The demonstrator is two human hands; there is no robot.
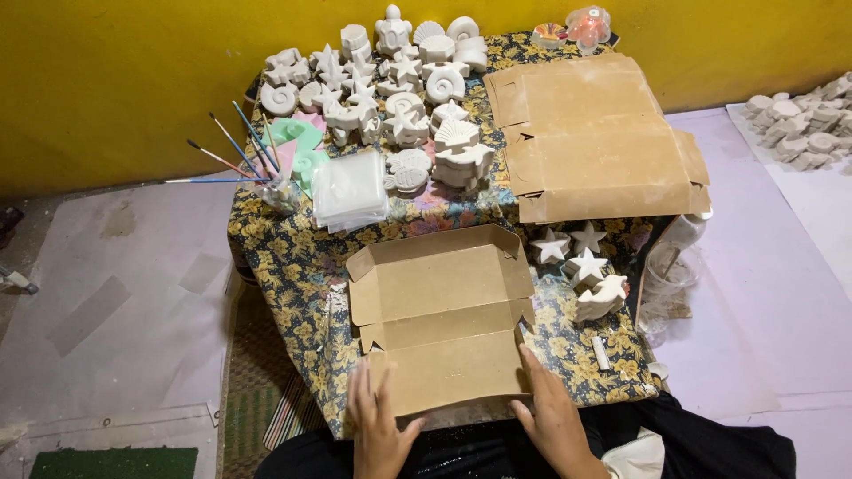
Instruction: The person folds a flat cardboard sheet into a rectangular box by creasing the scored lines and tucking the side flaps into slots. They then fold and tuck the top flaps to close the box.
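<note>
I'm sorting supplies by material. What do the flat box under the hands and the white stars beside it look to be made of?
The flat box looks like brown cardboard: matte, with creased flaps and fold lines. The white stars look like unpainted plaster or similar cast material: chalky, dull, uniformly white, with soft moulded edges. Both hands, left hand and right hand, rest on the box.

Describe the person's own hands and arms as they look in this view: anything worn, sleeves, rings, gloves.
Both hands are bare: no gloves on the left hand or the right hand, and no rings, watch or bracelets that I can make out. The wrists and the short stretch of forearm in view show no sleeves. Fingers are spread flat; nails look short and plain. Dark clothing covers the lap below.
</note>
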